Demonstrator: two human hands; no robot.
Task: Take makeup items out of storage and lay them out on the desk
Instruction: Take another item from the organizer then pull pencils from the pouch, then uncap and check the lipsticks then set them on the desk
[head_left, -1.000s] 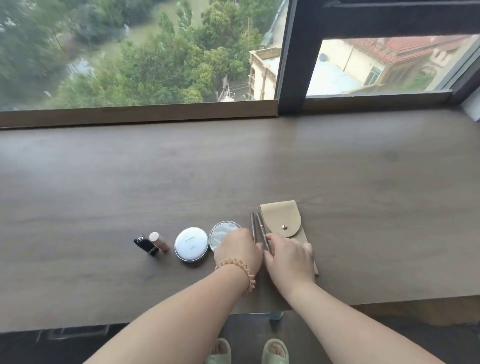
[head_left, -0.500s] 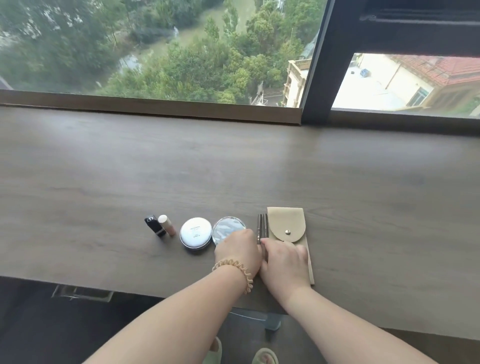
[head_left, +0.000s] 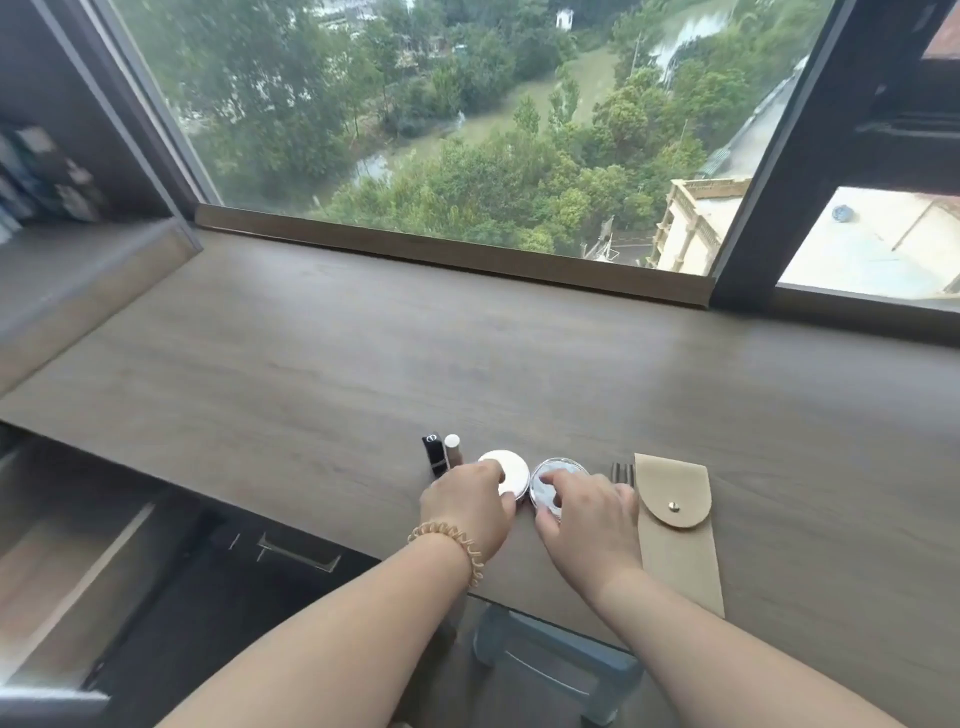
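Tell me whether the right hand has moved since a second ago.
Yes. The right hand went left, off the beige pouch and onto the mirrored compact.

— The worktop (head_left: 467, 364)?
— Matt wood grain, grey-brown.
— And the pouch (head_left: 678, 525)?
— Beige, soft and matt like suede or felt (with one shiny metal snap).
— The round cases?
— White compact (head_left: 506, 467) smooth and glossy; the mirrored compact (head_left: 558, 480) reflective. Black lipstick (head_left: 434, 452) glossy.
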